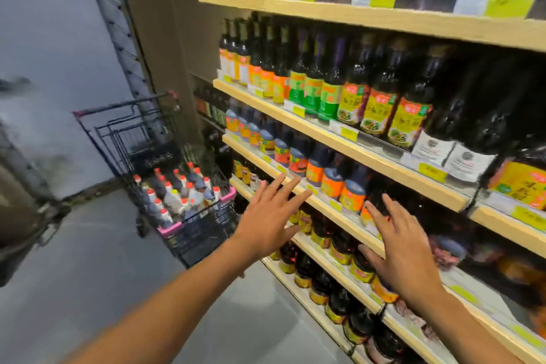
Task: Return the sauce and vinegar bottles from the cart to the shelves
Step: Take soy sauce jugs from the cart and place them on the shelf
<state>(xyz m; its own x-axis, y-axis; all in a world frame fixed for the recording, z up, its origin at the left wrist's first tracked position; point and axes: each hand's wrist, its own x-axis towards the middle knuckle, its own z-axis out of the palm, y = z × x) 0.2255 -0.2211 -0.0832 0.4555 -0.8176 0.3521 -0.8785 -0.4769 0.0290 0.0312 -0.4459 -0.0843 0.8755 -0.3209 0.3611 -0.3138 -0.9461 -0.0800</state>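
Observation:
A dark wire cart (204,233) with pink corner guards stands in the aisle at the left end of the shelves. Several bottles with red and white caps (177,192) stand upright in its basket, some dark, some pale. Wooden shelves (334,142) on the right carry rows of dark sauce and vinegar bottles (357,94) with orange, green and yellow labels. My left hand (270,216) reaches forward with fingers spread and holds nothing, in front of the lower shelf edge. My right hand (401,248) is also spread and empty, in front of the lower shelves.
The grey floor (97,281) of the aisle stretches left of the shelves. A brown end panel (165,23) rises behind the cart. Blurred dark shapes (17,216) sit at the far left. Yellow price tags (348,133) line the shelf edges.

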